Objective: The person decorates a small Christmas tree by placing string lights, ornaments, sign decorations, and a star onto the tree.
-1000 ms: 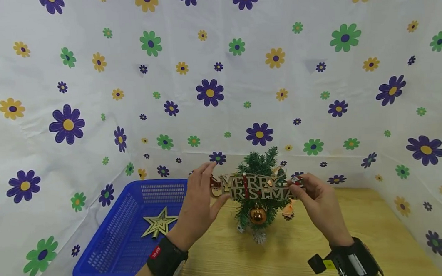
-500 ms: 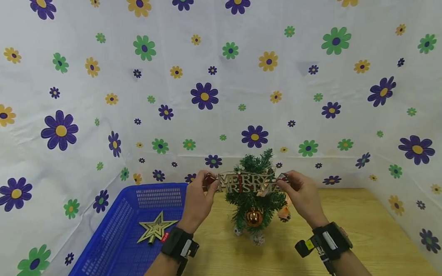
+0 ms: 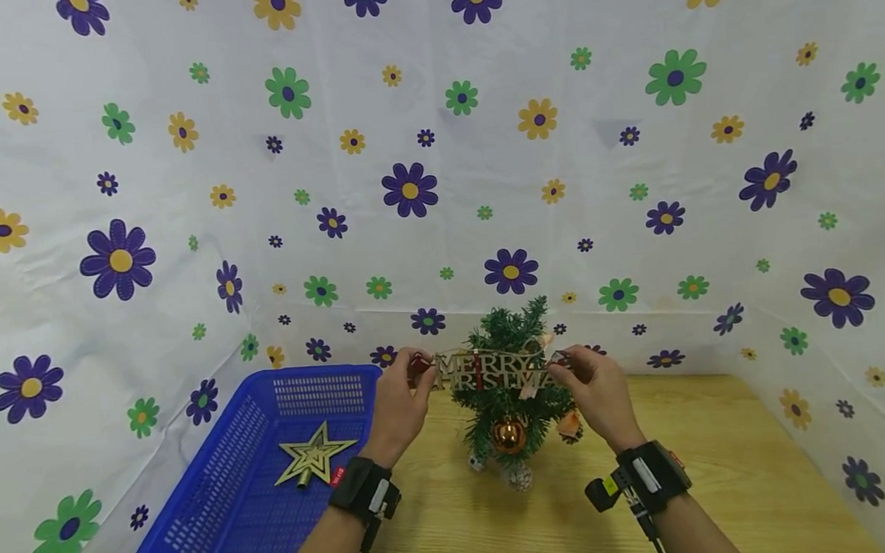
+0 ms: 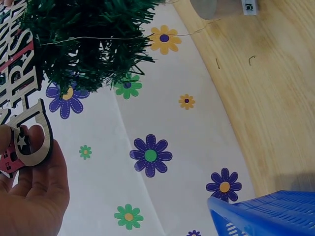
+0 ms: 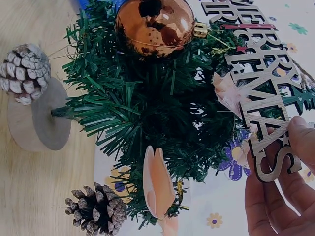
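A wooden "MERRY CHRISTMAS" sign (image 3: 493, 381) is held up across the front of a small green Christmas tree (image 3: 513, 327). My left hand (image 3: 398, 408) pinches its left end; in the left wrist view the thumb and fingers (image 4: 47, 182) grip around the letter C. The other end is pinched by my right hand (image 3: 602, 393), beside the final S (image 5: 275, 167) in the right wrist view. The sign's string runs along its top. A copper bauble (image 3: 508, 434), an orange-pink ribbon piece (image 5: 158, 182) and pinecones (image 5: 98, 209) hang on the tree.
Left of the tree stands a blue plastic basket (image 3: 191, 490) with a gold star topper (image 3: 315, 454) inside. The tree's round wooden base (image 5: 42, 118) rests on the wood-grain table (image 3: 723, 462). A flower-patterned white cloth (image 3: 441, 243) encloses the back and sides.
Both hands have carried the sign farther forward, close against the tree's front, and it appears smaller. Over the last half second it shifts only slightly. The head view has turned a little.
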Tool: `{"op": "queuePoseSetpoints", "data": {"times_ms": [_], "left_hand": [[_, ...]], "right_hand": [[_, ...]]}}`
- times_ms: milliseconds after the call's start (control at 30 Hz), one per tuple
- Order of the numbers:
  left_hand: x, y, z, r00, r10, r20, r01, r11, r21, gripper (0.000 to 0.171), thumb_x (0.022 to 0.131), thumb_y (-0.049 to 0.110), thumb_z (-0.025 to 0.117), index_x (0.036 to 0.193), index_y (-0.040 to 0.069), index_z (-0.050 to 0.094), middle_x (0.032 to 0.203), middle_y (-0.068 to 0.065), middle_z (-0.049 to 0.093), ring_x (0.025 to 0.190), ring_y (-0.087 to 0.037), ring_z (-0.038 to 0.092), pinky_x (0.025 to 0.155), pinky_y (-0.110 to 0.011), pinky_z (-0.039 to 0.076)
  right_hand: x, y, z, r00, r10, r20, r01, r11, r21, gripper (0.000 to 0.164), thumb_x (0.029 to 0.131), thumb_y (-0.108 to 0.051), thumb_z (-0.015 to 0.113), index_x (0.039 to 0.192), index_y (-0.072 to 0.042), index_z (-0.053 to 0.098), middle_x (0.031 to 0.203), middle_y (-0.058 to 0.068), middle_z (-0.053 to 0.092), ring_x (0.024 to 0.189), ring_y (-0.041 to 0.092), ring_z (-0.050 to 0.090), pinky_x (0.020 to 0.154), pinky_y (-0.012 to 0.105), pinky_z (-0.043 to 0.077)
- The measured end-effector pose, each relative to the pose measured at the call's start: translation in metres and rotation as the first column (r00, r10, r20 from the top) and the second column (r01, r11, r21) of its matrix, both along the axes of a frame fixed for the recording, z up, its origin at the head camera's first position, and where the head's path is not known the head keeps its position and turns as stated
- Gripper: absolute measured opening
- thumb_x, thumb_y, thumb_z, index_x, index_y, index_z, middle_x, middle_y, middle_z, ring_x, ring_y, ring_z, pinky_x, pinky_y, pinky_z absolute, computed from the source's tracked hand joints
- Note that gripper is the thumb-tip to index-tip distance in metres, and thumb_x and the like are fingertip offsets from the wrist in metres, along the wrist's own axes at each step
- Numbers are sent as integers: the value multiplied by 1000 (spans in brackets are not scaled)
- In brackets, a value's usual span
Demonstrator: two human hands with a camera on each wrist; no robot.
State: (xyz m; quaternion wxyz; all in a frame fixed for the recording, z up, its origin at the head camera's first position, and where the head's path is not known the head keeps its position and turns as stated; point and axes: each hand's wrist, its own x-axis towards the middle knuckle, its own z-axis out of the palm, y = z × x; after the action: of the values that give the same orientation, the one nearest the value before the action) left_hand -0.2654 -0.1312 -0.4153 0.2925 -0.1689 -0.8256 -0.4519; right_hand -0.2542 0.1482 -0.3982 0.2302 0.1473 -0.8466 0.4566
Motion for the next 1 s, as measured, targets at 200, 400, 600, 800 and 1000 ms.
{"op": "queuePoseSetpoints", "data": {"times_ms": [200,400,600,800,1000], "left_hand": [[0,2,-5,1000,-9,13,9,1000,-9,16,94,16,57,109,11,55,96,-3,66,81,-10,63,69,-27,52],[1,2,-9,1000,2,-1,-2,1000,-23,17,94,16,57,109,10,55,94,-4,67,79,-11,63,67,-26,52],[2,1,-11,999,12,34,-11,1000,-27,18,95,18,56,111,12,53,98,-5,66,84,-12,64,73,-32,55],[3,1,-13,996,20,85,-19,1000,-14,18,95,20,55,112,14,53,101,-5,65,87,-12,64,76,-31,55],[2,3,-9,998,-3,67,2,1000,26,30,96,22,53,124,11,48,106,-6,62,92,-15,64,78,-33,55]], "right_hand": [[-1,1,-5,999,-25,26,25,999,21,15,89,-26,64,97,-14,68,86,3,69,78,19,65,67,27,53],[-3,1,-10,998,-22,60,21,1000,16,18,89,-25,64,99,-11,68,91,4,69,84,18,65,74,35,56],[-4,1,-14,997,-30,70,29,999,24,14,89,-28,64,95,-15,68,90,3,69,83,16,64,75,34,55],[-5,1,-19,995,-37,90,35,999,21,17,90,-31,63,97,-16,67,92,3,68,85,17,64,75,33,55],[-5,0,-12,997,-24,77,23,1000,17,23,90,-28,62,106,-11,65,98,8,67,91,22,64,80,38,55]]}}
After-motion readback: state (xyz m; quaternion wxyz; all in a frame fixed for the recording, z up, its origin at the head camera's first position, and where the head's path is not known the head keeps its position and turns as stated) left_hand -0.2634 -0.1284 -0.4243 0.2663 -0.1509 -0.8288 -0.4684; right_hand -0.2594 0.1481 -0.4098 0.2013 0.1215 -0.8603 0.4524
